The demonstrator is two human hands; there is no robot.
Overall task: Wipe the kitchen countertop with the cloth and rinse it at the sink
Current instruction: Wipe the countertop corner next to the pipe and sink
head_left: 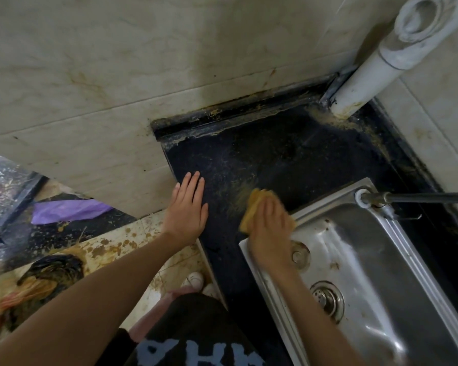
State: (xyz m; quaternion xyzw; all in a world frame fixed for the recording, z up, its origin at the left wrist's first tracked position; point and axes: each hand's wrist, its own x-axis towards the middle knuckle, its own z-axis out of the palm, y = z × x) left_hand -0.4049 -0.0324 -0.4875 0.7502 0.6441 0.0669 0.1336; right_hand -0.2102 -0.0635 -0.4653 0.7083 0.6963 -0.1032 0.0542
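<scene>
Your right hand presses down on the yellow cloth, fingers spread over its top and bent round its edges, so the cloth is held against the dark countertop. The cloth sits just beside the sink, touching the countertop at the sink's far left corner, and part of it shows beyond your fingertips. It looks slightly blurred.

Your left hand lies flat on the countertop, well to the left of the sink, fingers straight and close together, holding nothing. It rests near the counter's left edge, apart from the cloth.

Beyond the cloth, away from the sink, the countertop carries tan streaks and grime, heaviest along the back wall and round the foot of the white pipe, which rises at the corner behind the sink. A metal tap reaches over the sink's far rim. Inside the sink you can see the drain and a smaller round fitting nearer your right wrist.

Left of the sink and below counter level, the floor is spattered brown, with a purple bag farther left.
</scene>
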